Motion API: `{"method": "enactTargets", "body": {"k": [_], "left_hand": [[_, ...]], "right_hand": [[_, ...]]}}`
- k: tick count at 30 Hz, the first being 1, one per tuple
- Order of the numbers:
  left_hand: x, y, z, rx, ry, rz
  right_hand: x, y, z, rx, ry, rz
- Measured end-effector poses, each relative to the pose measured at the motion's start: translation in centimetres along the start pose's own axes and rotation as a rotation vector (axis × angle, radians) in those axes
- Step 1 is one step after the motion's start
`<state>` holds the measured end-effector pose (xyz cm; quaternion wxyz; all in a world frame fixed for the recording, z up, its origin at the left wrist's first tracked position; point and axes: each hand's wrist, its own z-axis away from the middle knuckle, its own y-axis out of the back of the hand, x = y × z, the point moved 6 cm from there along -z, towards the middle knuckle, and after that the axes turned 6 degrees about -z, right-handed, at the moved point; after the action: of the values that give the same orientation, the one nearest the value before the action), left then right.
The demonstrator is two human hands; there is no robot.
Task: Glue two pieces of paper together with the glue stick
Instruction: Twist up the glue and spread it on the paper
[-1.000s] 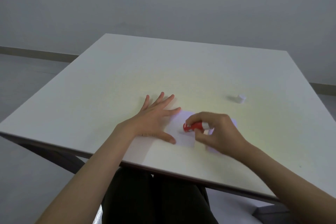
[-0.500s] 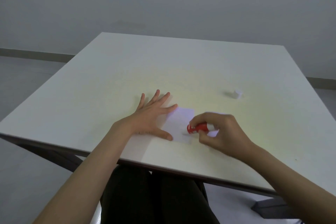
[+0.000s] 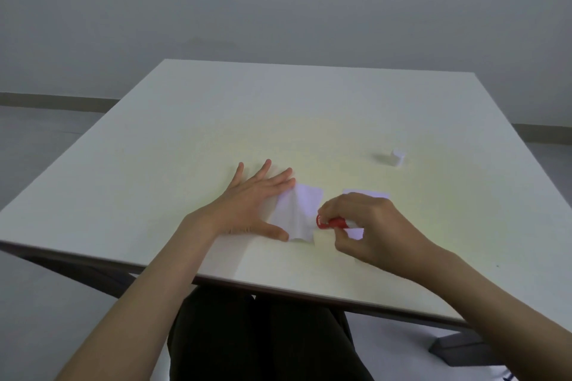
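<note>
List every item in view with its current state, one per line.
left hand: flat, fingers spread, pressing down one edge of the near paper
near paper: on the table, rumpled, not lying flat
right hand: closed around the glue stick
glue stick: uncapped, lying sideways, tip at the near paper's edge
second paper: flat, mostly hidden behind the right hand
cap: off, standing alone

Right hand (image 3: 376, 227) has drawn the red glue stick (image 3: 330, 222) rightward, off the middle of the left paper (image 3: 298, 215) to its right edge. That paper now buckled and creased, near edge lifted, where it lay flat before. More of the second paper (image 3: 366, 195) now shows beyond the right hand.
</note>
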<state>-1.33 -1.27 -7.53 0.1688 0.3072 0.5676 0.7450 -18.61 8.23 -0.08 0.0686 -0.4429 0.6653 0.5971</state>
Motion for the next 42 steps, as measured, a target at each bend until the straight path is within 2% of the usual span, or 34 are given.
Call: {"method": "enactTargets", "body": {"k": [7,11,17,24,26,30,35,37,42], "left_hand": [[-0.1,-0.1,0.0,-0.012,-0.004,0.023],[0.0,-0.1,0.0,0.004,-0.009,0.069],[0.1,0.1,0.0,0.03,0.0,0.154],[-0.1,0.0,-0.2,0.022,-0.006,0.07],[-0.1,-0.1,-0.2,0.024,0.002,0.084],[-0.2,-0.1,-0.2,0.02,0.012,0.072],[-0.2,-0.1,-0.1,0.003,0.001,0.072],[-0.3,-0.2,-0.1,0.01,0.003,0.075],[-0.3,-0.4,-0.2,0.003,0.007,0.058]], "right_hand": [[0.6,2.9,-1.3,0.096,-0.041,-0.014],[-0.3,0.8,-2.5,0.078,-0.019,-0.126],[0.1,-2.7,-4.1,0.027,-0.084,-0.246],[3.0,-0.7,-4.7,0.231,-0.252,-0.15],[2.0,-1.3,-4.1,0.183,-0.209,-0.166],[-0.5,-2.9,-2.5,-0.05,-0.12,-0.197],[2.4,0.6,-2.8,0.162,-0.28,-0.164],[2.1,0.8,-2.4,0.19,-0.262,-0.124],[0.2,-1.2,-1.0,-0.044,-0.22,-0.27]]}}
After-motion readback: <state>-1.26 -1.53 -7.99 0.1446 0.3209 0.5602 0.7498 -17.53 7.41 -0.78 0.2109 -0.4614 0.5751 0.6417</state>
